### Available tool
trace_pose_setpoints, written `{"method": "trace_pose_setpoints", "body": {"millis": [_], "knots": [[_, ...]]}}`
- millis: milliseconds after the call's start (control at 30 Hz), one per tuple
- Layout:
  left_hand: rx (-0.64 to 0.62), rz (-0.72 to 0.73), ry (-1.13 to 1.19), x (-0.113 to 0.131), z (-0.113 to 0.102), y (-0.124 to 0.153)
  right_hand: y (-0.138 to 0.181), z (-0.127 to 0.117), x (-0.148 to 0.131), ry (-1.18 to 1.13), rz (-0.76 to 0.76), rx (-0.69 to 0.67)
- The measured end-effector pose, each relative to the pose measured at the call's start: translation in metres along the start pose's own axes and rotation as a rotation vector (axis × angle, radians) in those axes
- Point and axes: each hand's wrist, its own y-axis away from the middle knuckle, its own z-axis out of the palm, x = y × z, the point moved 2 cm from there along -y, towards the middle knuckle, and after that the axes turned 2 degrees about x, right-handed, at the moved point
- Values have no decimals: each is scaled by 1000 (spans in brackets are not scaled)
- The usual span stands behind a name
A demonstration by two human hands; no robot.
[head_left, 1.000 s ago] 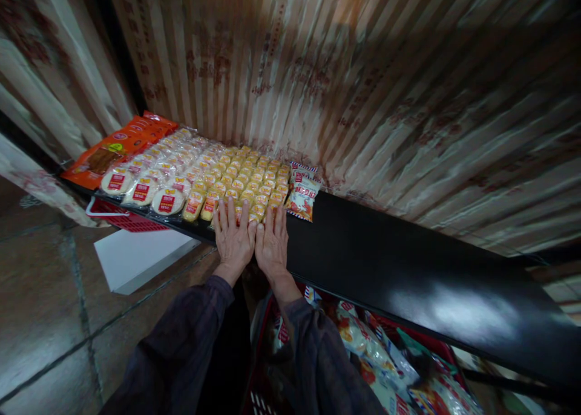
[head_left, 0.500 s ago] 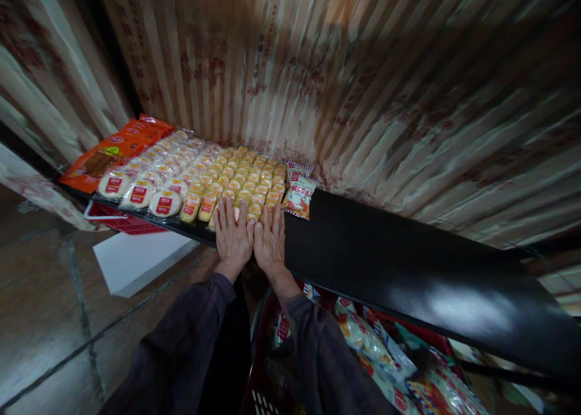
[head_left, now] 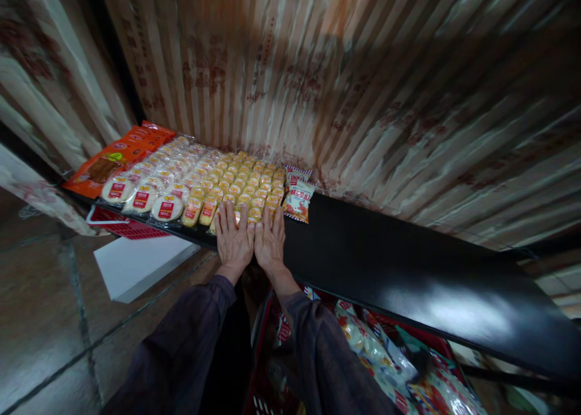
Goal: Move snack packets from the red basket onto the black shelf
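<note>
- Left hand [head_left: 233, 239]: flat, palm down, fingers stretched out and slightly spread; nothing clasped; fingertips laid on the front row of the yellow snack packets [head_left: 247, 182], heel at the front lip of the black shelf [head_left: 408, 276].
- Right hand [head_left: 270, 241]: same pose, flat and fully open, nothing gripped; thumb side against the left hand; fingertips on the nearest packets at the right end of the block.
- Yellow snack packets: small, clear-wrapped, a red label on each; packed in tight rows from the shelf front to the back wall; left of centre on the shelf, directly ahead of both hands.
- Round cake packets [head_left: 145, 188]: pale discs in clear wrap with red labels; just left of the yellow block, touching it.
- Orange packets [head_left: 115, 155]: flat, overlapping in a line at the far left end of the shelf, beside the round cakes.
- Red-white-blue snack bags [head_left: 297, 198]: one behind the other, just right of the yellow block; near the right hand's fingertips, not touched.
- Black shelf: glossy, with a patch of reflected light toward the right.
- Striped wall covering [head_left: 363, 88]: behind the shelf; beige and brown, faded red print.
- Red basket [head_left: 267, 316]: below the shelf, under the forearms; assorted snack bags [head_left: 367, 348] inside.
- Second red basket [head_left: 120, 226]: under the left end of the shelf, partly hidden.
- White box [head_left: 136, 264]: on the tiled floor [head_left: 40, 318], below that basket.
- Dark sleeves [head_left: 190, 342]: over both forearms, down to the wrists.
</note>
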Motion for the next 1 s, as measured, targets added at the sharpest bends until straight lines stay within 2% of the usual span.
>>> {"method": "trace_pose_setpoints", "body": {"millis": [300, 433, 533, 667, 800, 1000], "knots": [[68, 18, 14, 2, -5, 2, 19, -17, -4, -35, 13, 84], [94, 11, 47, 0, -6, 3, 48, -32, 1, -124, 30, 156], [95, -6, 86, -2, -7, 3, 80, -48, 8, -175, 57, 147], [76, -42, 147, -5, -9, 3, 125, -75, 24, -148, 89, 99], [103, -99, 188, -8, -13, 4, 163, -106, 53, -67, 85, 71], [60, -67, 187, -2, -28, 22, 197, -142, 87, -16, 108, 46]]}}
